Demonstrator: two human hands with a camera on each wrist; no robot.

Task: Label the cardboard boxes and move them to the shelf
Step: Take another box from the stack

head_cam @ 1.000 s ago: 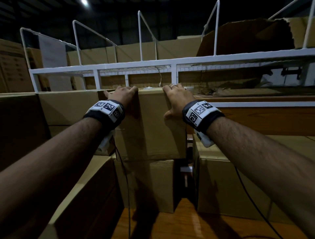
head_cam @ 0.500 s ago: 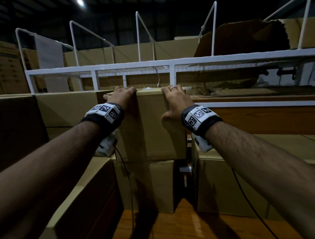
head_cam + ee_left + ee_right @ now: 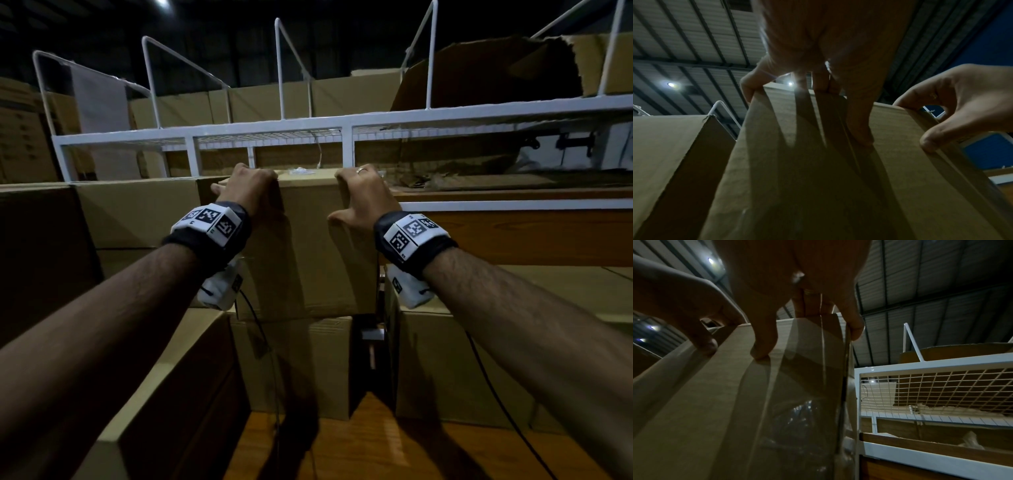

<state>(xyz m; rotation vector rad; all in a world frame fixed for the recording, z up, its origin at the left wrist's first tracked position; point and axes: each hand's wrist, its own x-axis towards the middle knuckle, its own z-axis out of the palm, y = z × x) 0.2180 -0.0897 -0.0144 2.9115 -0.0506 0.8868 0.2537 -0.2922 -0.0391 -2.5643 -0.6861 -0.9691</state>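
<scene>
Cardboard box (image 3: pixel 308 246): plain brown, stands on top of another box (image 3: pixel 301 363) in a stack; its top edge sits level with the lower deck of the white shelf (image 3: pixel 342 123).
Left hand (image 3: pixel 250 188): fingers curled over the box's top left edge, gripping it; thumb lies down the near face.
Right hand (image 3: pixel 363 195): fingers hooked over the top right edge, gripping; thumb spread out on the near face. 1 ring (image 3: pixel 360 170) on a finger.
Head view only: both forearms reach up and forward, each with a black wrist band carrying square printed markers. Stacked boxes to left (image 3: pixel 133 212) and right (image 3: pixel 479 342), wooden floor (image 3: pixel 359 445) below, a torn brown carton (image 3: pixel 486 75) on the shelf's upper deck.
Left wrist view only: looks up the near face; 4 fingertips (image 3: pixel 748 91) wrap the rim, and the right hand shows at the far corner with its thumb pressed on the side edge. A neighbouring box (image 3: pixel 670 146) stands just beside, apart by a dark gap.
Right wrist view only: clear tape (image 3: pixel 818 369) runs down the box near its right corner, with crinkled plastic film lower down. Shelf wire mesh (image 3: pixel 941 386) and wood panel just beside the box.
Label: none seen on the faces in view.
</scene>
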